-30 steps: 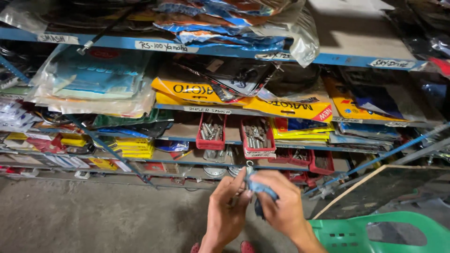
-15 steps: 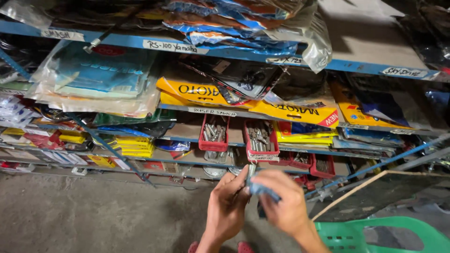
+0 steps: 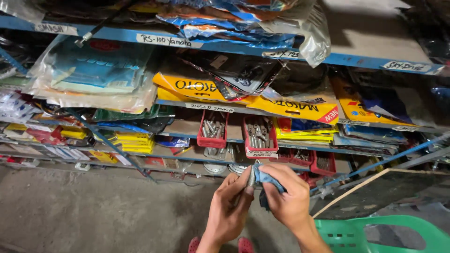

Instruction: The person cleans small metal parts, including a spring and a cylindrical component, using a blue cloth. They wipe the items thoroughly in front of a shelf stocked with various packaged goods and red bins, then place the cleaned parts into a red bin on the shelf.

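The hands have barely shifted since a moment ago: the left hand is gripping a small metal part, the right hand is rubbing it, clamped on a blue cloth.

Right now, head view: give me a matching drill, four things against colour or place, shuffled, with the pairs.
Things:
1. cloth
2. metal bolt
3. plastic chair
4. parts bin

Descriptions:
A. green, lower right corner
B. red, on the shelf, filled with metal parts
C. blue, gripped in the right hand
D. silvery, pinched by the left hand

Pairs: 1-C, 2-D, 3-A, 4-B
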